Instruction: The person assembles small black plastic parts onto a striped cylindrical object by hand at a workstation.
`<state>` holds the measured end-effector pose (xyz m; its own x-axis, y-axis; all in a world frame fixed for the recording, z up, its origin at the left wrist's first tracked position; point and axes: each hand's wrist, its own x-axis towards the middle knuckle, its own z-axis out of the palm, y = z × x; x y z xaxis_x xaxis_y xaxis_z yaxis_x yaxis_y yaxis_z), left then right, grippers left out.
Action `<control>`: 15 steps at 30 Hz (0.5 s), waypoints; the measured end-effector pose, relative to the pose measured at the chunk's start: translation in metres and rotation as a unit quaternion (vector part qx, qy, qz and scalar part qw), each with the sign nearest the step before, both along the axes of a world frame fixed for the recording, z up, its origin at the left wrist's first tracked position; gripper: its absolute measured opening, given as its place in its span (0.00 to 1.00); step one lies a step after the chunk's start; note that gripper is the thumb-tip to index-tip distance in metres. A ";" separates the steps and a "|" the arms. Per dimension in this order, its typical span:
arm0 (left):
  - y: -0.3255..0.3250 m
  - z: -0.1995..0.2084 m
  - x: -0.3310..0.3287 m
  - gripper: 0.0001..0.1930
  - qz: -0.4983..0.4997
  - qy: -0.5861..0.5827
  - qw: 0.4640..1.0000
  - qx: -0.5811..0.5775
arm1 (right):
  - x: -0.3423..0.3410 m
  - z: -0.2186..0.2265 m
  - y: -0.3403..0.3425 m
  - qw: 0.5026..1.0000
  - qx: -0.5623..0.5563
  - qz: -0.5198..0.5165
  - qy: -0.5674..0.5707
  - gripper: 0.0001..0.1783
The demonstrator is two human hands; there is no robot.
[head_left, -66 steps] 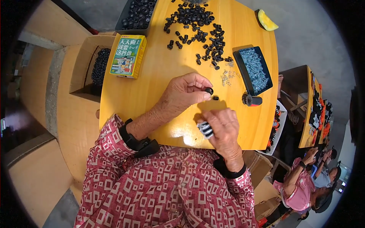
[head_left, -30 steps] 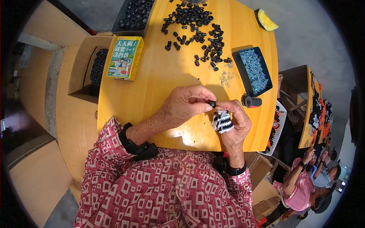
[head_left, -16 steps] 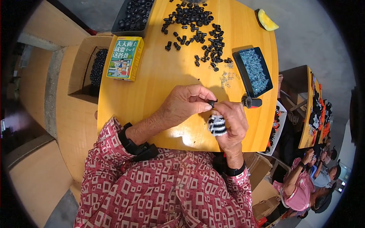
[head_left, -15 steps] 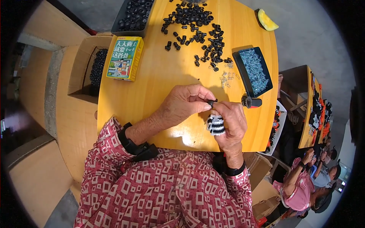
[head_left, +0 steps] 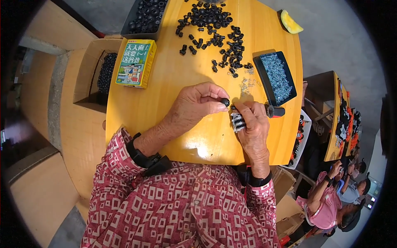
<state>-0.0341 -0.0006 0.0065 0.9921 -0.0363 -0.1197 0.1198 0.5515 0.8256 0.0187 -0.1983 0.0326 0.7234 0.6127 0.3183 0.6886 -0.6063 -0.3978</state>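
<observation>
My left hand (head_left: pixel 194 105) pinches a small round black plastic piece (head_left: pixel 225 102) between thumb and fingertips, over the middle of the table. Just to its right, my right hand (head_left: pixel 253 124) is closed on a black-and-white striped cord bundle (head_left: pixel 237 122); a small dark tip shows at its upper end by the thumb. A narrow gap separates the black piece from the bundle. Beside my right knuckles lies a dark cylindrical object (head_left: pixel 277 111) with a round bristly-looking end. Farther up the table, loose black plastic parts (head_left: pixel 233 51) lie scattered, with small clear pieces (head_left: pixel 247 85) below them.
A black tray of small clear pieces (head_left: pixel 264 84) stands right of the loose parts. At left are a yellow-green box (head_left: pixel 135 64), a dark bin of black parts (head_left: pixel 128 33) and a cardboard box (head_left: pixel 84 74). A yellow fruit slice (head_left: pixel 291 22) lies top right. People sit beyond, lower right.
My hands have moved apart: the left went slightly up and left with the round black piece, the right moved to the right with the striped bundle, now more covered by its fingers.
</observation>
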 end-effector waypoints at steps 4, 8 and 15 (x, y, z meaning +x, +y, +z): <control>0.001 -0.003 -0.001 0.11 -0.008 0.009 1.000 0.013 | 0.002 -0.004 0.001 1.000 0.001 0.021 -0.011 0.17; -0.008 0.002 -0.001 0.09 0.003 0.010 1.000 0.024 | -0.007 0.003 0.003 0.989 0.129 0.007 0.071 0.16; -0.015 -0.005 -0.005 0.10 0.007 -0.008 1.000 0.027 | -0.013 0.015 0.010 0.995 0.093 0.047 -0.012 0.16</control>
<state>-0.0387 -0.0153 0.0012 0.9943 -0.0168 -0.1054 0.0993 0.5078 0.8557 0.0052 -0.1882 0.0473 0.6566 0.6063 0.4487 0.7494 -0.4569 -0.4792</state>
